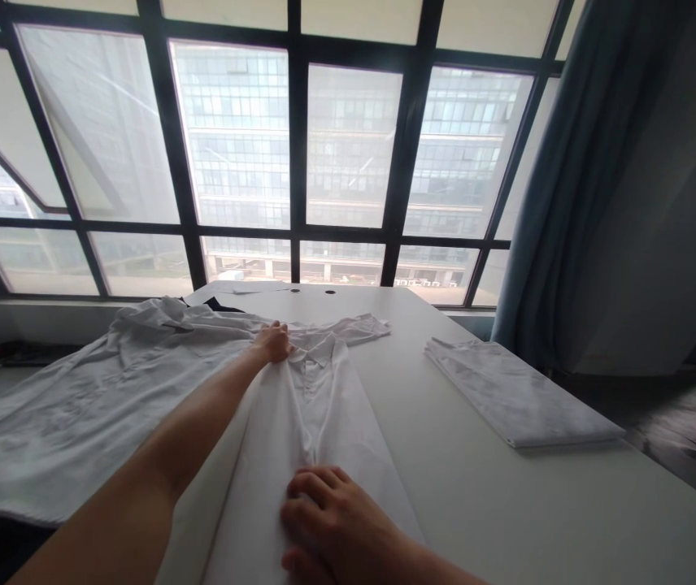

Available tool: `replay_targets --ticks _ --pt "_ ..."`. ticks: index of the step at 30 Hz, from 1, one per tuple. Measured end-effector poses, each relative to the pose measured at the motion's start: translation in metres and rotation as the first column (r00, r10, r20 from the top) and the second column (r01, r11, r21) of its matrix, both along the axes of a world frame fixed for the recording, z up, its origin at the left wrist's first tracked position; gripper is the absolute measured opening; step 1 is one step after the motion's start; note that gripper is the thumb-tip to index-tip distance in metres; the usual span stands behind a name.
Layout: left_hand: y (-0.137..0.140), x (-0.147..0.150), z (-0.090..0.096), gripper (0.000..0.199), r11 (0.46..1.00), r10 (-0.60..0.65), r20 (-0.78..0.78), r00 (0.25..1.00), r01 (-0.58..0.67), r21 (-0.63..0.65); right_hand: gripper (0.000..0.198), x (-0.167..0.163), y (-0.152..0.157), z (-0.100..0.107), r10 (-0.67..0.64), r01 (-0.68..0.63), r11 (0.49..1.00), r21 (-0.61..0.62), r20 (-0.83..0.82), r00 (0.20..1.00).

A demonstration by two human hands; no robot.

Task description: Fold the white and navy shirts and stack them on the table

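Note:
A white collared shirt (354,431) lies lengthwise in front of me, front side up, its collar at the far end. Its long sides run nearly straight towards me. My left hand (273,341) reaches out to the far end, closed on the cloth just left of the collar; its fingertips are hidden. Nearer to me, my right hand (336,520) rests on the middle of the shirt front over the button strip. Its fingers are bent but apart, with a gap before the thumb. Some white cloth, seemingly a sleeve (363,327), spreads right beyond the collar.
Another white shirt (80,406) lies spread on the left, with dark cloth (219,305) behind it. A folded white garment (524,398) sits on the right of the white table (445,479). Windows (354,146) stand beyond, and a blue curtain (555,236) hangs at the right.

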State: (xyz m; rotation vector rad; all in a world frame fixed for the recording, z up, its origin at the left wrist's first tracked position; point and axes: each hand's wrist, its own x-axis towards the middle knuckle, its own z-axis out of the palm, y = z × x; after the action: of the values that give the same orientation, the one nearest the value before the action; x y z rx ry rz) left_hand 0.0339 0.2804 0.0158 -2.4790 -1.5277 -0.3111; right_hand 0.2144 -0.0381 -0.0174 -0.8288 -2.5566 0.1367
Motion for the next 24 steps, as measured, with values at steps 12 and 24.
replay_targets --ticks 12,24 --pt "-0.038 -0.017 -0.023 0.054 0.999 0.034 0.108 0.994 -0.03 -0.037 0.031 0.0 -0.015 0.027 -0.047 0.047 0.995 -0.083 -0.001 0.999" --pt "-0.031 -0.015 -0.05 0.07 0.958 0.057 0.071 0.996 -0.035 -0.284 0.052 0.002 -0.018 0.033 -0.135 0.15 0.966 -0.21 0.083 0.987"
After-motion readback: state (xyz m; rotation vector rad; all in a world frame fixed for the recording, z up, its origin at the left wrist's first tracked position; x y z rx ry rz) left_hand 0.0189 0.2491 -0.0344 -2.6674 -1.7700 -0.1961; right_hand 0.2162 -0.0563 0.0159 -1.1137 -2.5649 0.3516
